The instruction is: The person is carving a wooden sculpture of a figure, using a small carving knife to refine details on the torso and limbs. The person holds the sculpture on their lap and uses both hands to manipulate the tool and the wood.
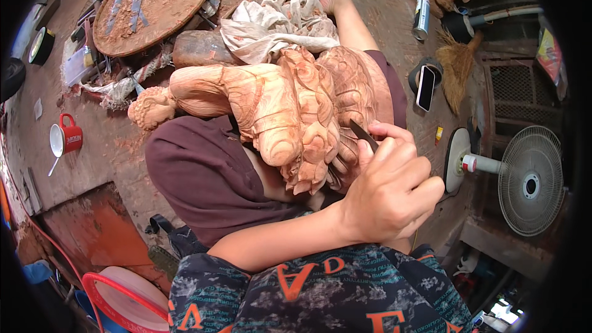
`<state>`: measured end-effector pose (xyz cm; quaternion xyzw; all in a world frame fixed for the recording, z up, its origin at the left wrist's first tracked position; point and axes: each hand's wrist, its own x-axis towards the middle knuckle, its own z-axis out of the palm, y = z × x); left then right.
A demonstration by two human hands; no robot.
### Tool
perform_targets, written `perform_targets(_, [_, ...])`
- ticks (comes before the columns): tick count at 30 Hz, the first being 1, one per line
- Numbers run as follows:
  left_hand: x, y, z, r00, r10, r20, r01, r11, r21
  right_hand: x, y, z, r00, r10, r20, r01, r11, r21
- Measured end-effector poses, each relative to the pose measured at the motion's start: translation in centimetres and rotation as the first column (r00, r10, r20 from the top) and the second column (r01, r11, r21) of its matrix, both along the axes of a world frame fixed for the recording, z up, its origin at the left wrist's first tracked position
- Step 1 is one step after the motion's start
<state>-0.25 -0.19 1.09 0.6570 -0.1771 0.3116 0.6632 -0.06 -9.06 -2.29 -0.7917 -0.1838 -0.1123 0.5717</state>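
Observation:
A carved wooden statue [262, 95] lies across my lap, its curly-haired head at the left and tiers of carved petals at the right. My left hand [391, 194] reaches across to the petalled end, closed around a carving knife [362, 134] with a narrow dark blade. The blade's tip meets or hovers just over the petals; contact is hard to judge. Of my right arm only a strip of forearm [402, 245] shows beneath the left hand. My right hand is mostly or wholly hidden there, and its fingers cannot be made out clearly.
Beyond the statue lie a crumpled cloth [280, 21] and a wooden log [203, 48]. A round woven tray [179, 9] holds blades and shavings. A red mug [66, 135] stands at left. On the right are a phone [425, 88], a spray can [421, 18] and a fan [530, 182].

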Motion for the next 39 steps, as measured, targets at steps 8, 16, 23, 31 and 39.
perform_targets(8, [5.3,6.2,2.1,0.95,-0.272,-0.155,0.277,0.961,0.01,8.4,1.3,6.6,0.977,0.197,-0.079,-0.211,0.863,-0.458])
perform_targets(16, [7.8,7.8,1.7,0.802,-0.443,-0.401,0.471,0.882,-0.033,10.4,1.0,4.7,0.939,0.327,-0.107,-0.333,0.784,-0.524])
perform_targets(23, [6.9,7.1,1.7,0.852,-0.374,-0.365,0.398,0.917,-0.011,9.7,1.1,4.6,0.953,0.303,-0.014,-0.281,0.862,-0.423])
perform_targets(31, [6.0,6.7,1.4,0.899,-0.311,-0.309,0.347,0.935,0.071,9.2,0.9,4.6,0.915,0.382,0.128,-0.282,0.835,-0.473])
perform_targets(39, [5.9,7.4,2.4,0.866,-0.329,-0.377,0.373,0.927,0.046,8.6,1.1,6.0,0.956,0.277,0.092,-0.139,0.708,-0.692])
